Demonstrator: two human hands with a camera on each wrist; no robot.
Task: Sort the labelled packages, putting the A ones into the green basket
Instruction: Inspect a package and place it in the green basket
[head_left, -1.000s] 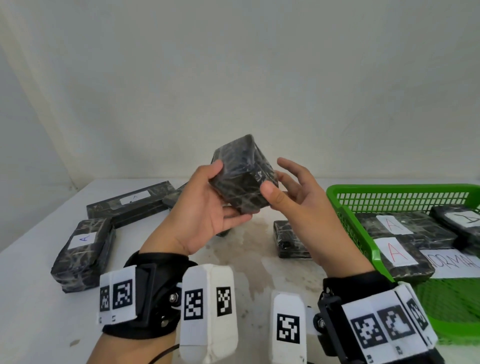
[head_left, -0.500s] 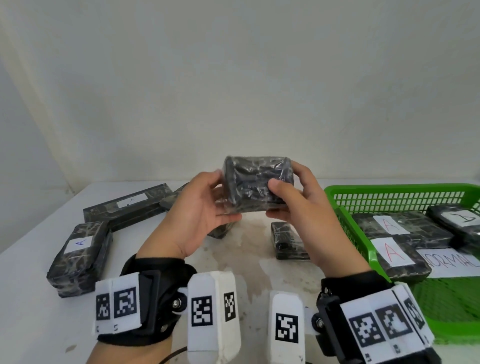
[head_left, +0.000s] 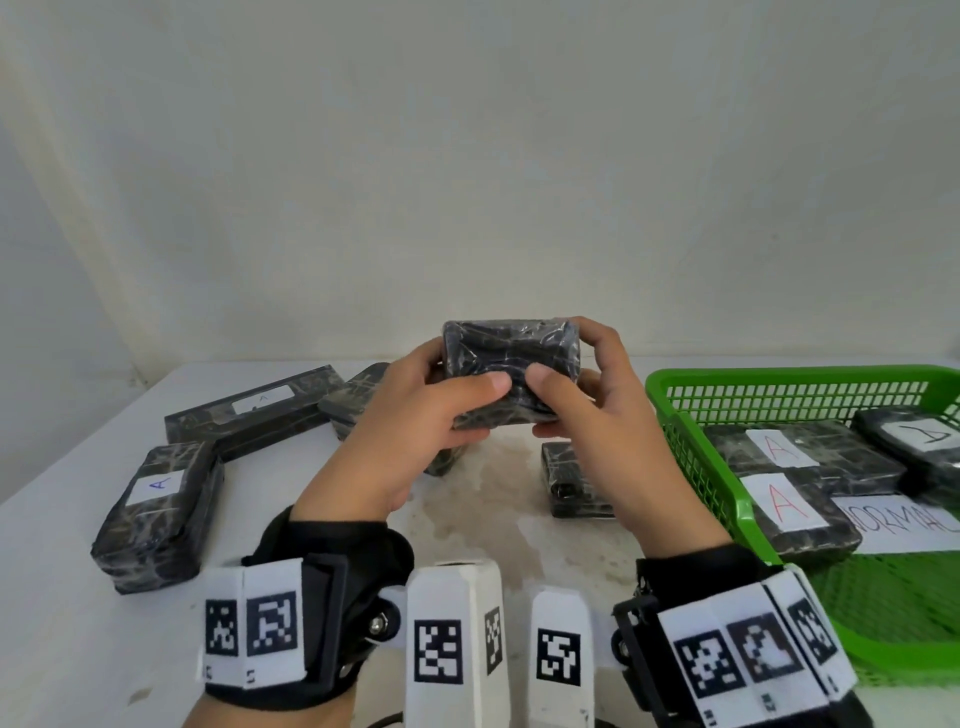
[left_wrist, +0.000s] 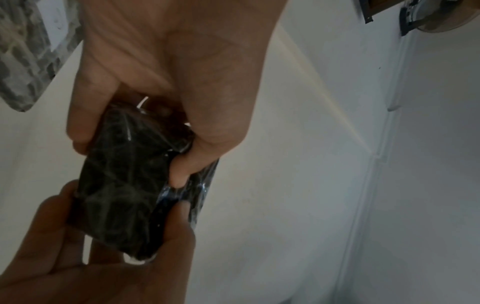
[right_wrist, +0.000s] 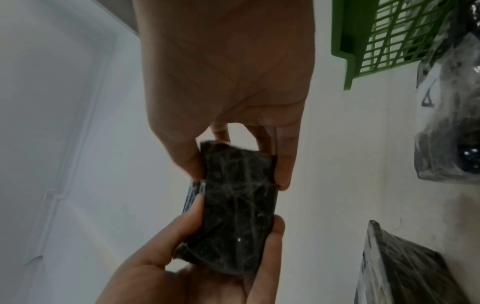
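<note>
1. Both hands, left hand (head_left: 415, 415) and right hand (head_left: 597, 415), grip one dark package (head_left: 511, 364) above the table (head_left: 62, 597).
2. It has been turned since a second ago; no label shows, possibly hidden.
3. The basket (head_left: 691, 452), right, holds A packages (head_left: 789, 499).

The white counter (head_left: 62, 623) bears a brownish stain at its centre. Lying directly on it: a dark wrapped package labelled A (head_left: 156, 514) at the left, a long labelled package (head_left: 249, 410) behind it, two further dark packages (head_left: 353, 400) (head_left: 571, 483) near the centre, and the green basket (head_left: 696, 467) at the right.
</note>
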